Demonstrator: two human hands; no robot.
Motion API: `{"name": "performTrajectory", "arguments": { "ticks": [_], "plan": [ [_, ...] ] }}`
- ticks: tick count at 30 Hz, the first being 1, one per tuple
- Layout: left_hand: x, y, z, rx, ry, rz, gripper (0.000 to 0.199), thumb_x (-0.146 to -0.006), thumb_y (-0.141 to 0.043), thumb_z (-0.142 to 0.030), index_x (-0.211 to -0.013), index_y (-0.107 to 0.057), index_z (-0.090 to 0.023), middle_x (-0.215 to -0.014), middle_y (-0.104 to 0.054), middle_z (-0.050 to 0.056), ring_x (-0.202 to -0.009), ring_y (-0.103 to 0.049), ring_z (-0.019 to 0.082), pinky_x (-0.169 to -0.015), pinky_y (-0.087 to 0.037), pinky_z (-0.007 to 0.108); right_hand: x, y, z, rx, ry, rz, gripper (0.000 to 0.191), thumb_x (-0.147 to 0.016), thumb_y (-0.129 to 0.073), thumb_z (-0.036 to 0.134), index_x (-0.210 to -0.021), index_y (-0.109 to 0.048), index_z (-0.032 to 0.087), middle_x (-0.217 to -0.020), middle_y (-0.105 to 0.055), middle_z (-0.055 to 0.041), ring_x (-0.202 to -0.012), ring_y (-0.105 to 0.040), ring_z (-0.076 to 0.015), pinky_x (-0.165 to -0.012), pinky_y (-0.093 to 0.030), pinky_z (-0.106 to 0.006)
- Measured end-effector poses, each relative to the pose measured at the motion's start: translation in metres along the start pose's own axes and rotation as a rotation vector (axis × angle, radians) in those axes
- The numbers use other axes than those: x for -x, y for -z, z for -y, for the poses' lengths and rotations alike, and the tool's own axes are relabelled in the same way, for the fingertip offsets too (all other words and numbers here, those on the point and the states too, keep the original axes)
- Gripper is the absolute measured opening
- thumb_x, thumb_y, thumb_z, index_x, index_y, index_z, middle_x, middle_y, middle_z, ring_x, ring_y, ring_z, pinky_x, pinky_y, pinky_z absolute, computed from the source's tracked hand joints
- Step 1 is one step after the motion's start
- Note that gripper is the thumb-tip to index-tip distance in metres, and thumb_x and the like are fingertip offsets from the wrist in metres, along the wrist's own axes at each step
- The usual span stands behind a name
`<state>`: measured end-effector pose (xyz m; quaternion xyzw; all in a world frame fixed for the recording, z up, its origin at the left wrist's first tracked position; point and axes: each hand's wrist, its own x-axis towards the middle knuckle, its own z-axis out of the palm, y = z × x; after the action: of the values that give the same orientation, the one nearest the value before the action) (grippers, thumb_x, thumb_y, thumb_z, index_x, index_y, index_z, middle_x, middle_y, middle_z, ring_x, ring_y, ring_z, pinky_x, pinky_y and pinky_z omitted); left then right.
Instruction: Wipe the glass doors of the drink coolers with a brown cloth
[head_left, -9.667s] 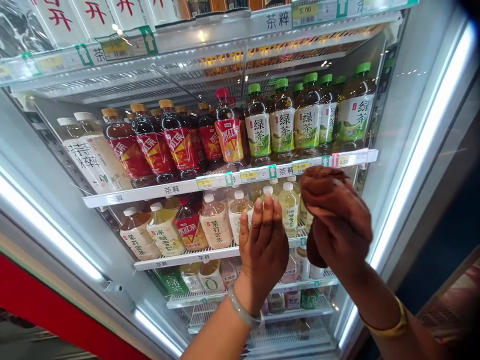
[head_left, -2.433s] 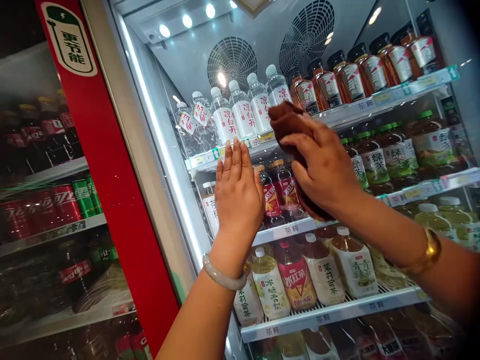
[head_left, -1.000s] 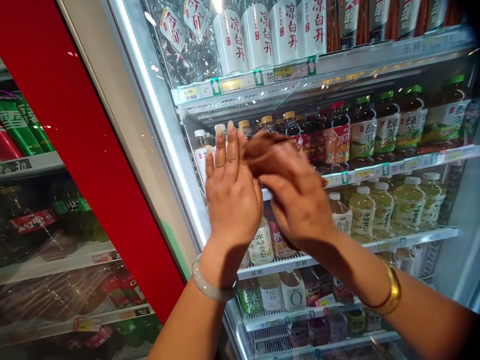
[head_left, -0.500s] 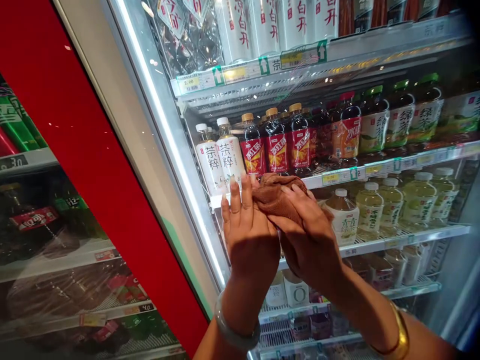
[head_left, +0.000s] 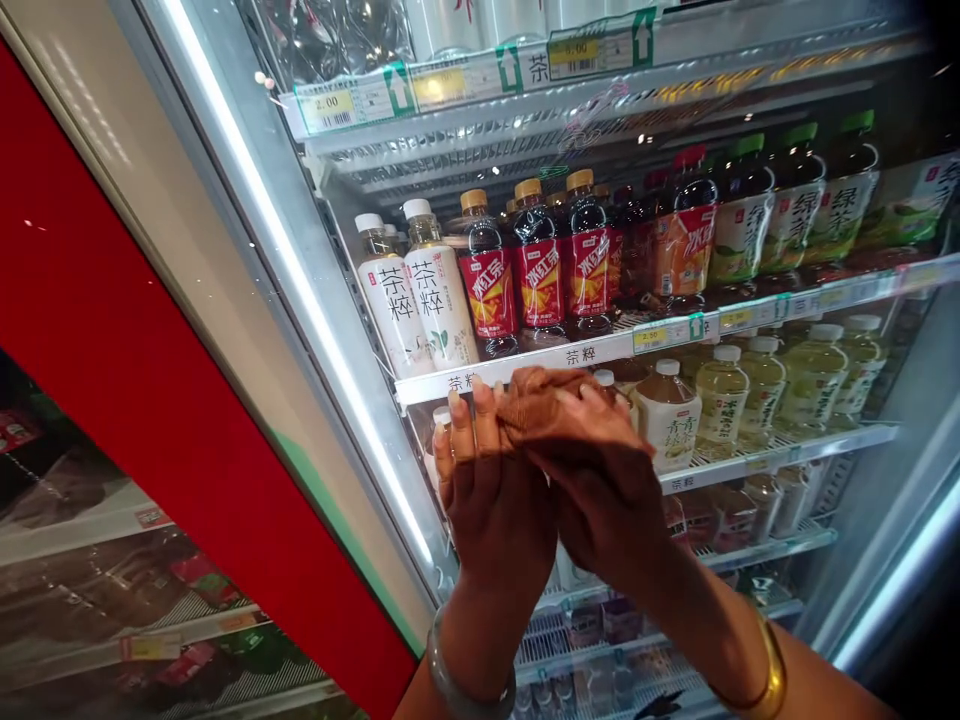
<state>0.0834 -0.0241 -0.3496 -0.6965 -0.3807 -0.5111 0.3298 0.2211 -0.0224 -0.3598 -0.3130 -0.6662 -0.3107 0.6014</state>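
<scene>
Half a second ago the left hand's (head_left: 499, 500) fingertips overlapped the lower part of the white bottles (head_left: 442, 300); now they reach only to the shelf edge (head_left: 517, 368) beneath them, and both bottles show clear above. The cloth (head_left: 544, 410) has stayed close by the left index finger, and more of both hands has fallen into shadow. The cloth is brown, finely ribbed and bunched into folds, lying in view just under the shelf edge, below the red bottles (head_left: 540, 280); a darker part shows beneath the right hand (head_left: 615, 480). That hand grips it, fingers bent over the folds, its forearm coming in from the lower right with a gold bangle (head_left: 769, 680). The left hand holds nothing, spread flat with its back to the camera and fingers up, a pale bangle (head_left: 450, 655) at the wrist.
</scene>
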Motion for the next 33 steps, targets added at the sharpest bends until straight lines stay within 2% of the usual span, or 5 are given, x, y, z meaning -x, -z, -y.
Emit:
{"name": "performTrajectory", "arguments": {
  "ticks": [5,12,18,24,33],
  "plan": [
    [0.003,0.002,0.006,-0.014,0.0,0.05,0.083,-0.098,-0.053,-0.009,-0.171,-0.013,-0.017,-0.172,-0.029,0.013,-0.164,-0.015,0.028,-0.138,-0.014,0.052,-0.017,0.015,-0.024,0.024,-0.06,-0.105,0.069,-0.088,-0.065,0.011,-0.149,-0.057,0.044,-0.172,-0.039,0.0011,-0.156,-0.043,-0.0402,-0.125,-0.034,-0.078],
    [0.036,-0.011,-0.005,0.057,-0.043,-0.03,0.076,-0.101,-0.051,-0.013,-0.17,-0.019,-0.014,-0.177,-0.016,0.011,-0.166,-0.009,0.025,-0.139,-0.005,0.047,0.052,0.008,-0.004,-0.029,-0.063,0.026,0.047,-0.094,-0.064,0.02,-0.136,-0.068,0.041,-0.155,-0.06,0.0,-0.142,-0.06,-0.0301,-0.121,-0.054,-0.056],
    [0.041,-0.018,-0.015,0.037,0.004,-0.019,0.075,-0.1,-0.048,-0.005,-0.169,-0.02,-0.014,-0.179,-0.012,0.005,-0.167,-0.007,0.024,-0.138,-0.003,0.043,0.039,0.026,-0.034,0.012,-0.08,-0.005,0.051,-0.09,-0.068,0.007,-0.133,-0.071,0.035,-0.152,-0.062,-0.0038,-0.146,-0.055,-0.0329,-0.133,-0.025,-0.068],
    [0.043,-0.026,-0.031,0.074,0.014,-0.027,0.068,-0.105,-0.044,-0.014,-0.169,-0.021,-0.015,-0.179,-0.011,0.005,-0.167,-0.008,0.021,-0.137,0.002,0.044,0.059,0.031,-0.022,-0.011,-0.106,0.046,0.039,-0.095,-0.063,0.01,-0.128,-0.072,0.03,-0.153,-0.061,-0.0063,-0.145,-0.057,-0.0278,-0.129,-0.039,-0.055],
    [0.042,-0.05,-0.078,0.137,-0.003,0.03,0.066,-0.103,-0.046,-0.009,-0.167,-0.027,-0.013,-0.171,-0.033,0.011,-0.166,-0.015,0.016,-0.135,0.012,0.048,0.051,0.058,-0.075,0.106,-0.126,-0.13,0.053,-0.091,-0.063,0.002,-0.137,-0.065,0.03,-0.168,-0.047,-0.0032,-0.157,-0.042,-0.0279,-0.137,-0.018,-0.057]
  ]
}}
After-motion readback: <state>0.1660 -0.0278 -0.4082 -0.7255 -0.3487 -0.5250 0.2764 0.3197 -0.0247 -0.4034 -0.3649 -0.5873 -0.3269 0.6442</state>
